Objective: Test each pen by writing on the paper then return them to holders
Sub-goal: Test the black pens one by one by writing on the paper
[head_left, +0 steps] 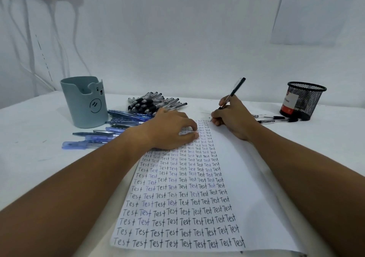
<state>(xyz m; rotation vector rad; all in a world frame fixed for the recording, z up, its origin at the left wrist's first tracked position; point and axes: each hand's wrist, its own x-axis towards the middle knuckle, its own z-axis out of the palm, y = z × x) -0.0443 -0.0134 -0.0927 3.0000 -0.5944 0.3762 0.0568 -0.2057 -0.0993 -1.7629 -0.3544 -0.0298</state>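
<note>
A long white paper (233, 177) filled with rows of the word "Test" lies in front of me. My right hand (235, 118) grips a black pen (234, 91) with its tip at the paper's top right. My left hand (169, 128) rests on the upper part of the paper with fingers bent, holding it down. A pile of black pens (152, 103) lies behind my left hand, and several blue pens (110, 130) lie to its left. A grey-blue bear holder (85, 102) stands at the left, a black mesh holder (303, 99) at the right.
Three black pens (276, 119) lie on the table beside the mesh holder. The white table (35, 138) ends at a white wall at the back. Cables hang on the wall at the far left.
</note>
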